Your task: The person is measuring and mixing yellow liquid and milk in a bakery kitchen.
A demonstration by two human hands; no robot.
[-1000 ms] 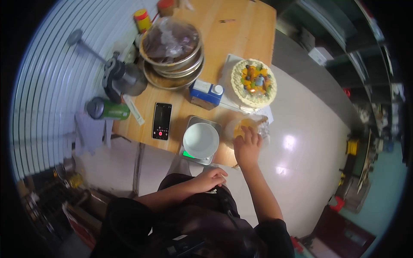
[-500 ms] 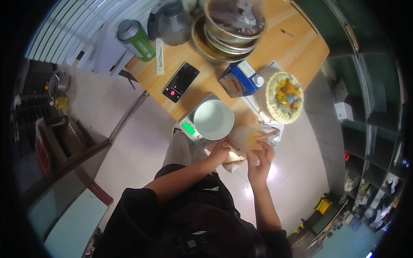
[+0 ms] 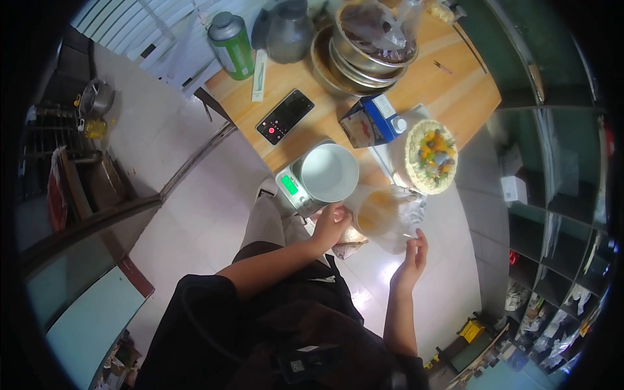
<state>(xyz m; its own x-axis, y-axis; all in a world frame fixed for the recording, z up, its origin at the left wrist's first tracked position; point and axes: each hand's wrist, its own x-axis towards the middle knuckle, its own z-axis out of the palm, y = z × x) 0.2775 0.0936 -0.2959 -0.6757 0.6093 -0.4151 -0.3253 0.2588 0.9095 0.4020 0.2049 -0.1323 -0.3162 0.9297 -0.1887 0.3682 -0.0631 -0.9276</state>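
My left hand (image 3: pixel 331 226) is closed at the near left edge of a clear plastic bag (image 3: pixel 398 224) with a yellowish content. On the bag's right side, my right hand (image 3: pixel 413 257) pinches its edge. Just beyond my left hand, a white bowl (image 3: pixel 329 173) rests on a kitchen scale (image 3: pixel 296 194) with a lit green display. A cream cake topped with fruit (image 3: pixel 431 156) stands to the right. Between bowl and cake is a blue carton (image 3: pixel 372 121) with a white cap. A second, light-coloured package (image 3: pixel 350 244) shows below my left hand, partly hidden.
A phone (image 3: pixel 285 117) lies on the wooden table (image 3: pixel 448 84). Behind it stand a green canister (image 3: pixel 231 49), a dark translucent jug (image 3: pixel 287 32) and stacked metal bowls (image 3: pixel 322 62) with a plastic bag on top. Dark shelves (image 3: pixel 552 227) line the right side.
My right hand has moved right and slightly down, drawing the bag's edge outward, so the bag is spread wider. My left hand stays near the same spot. The view has shifted slightly.
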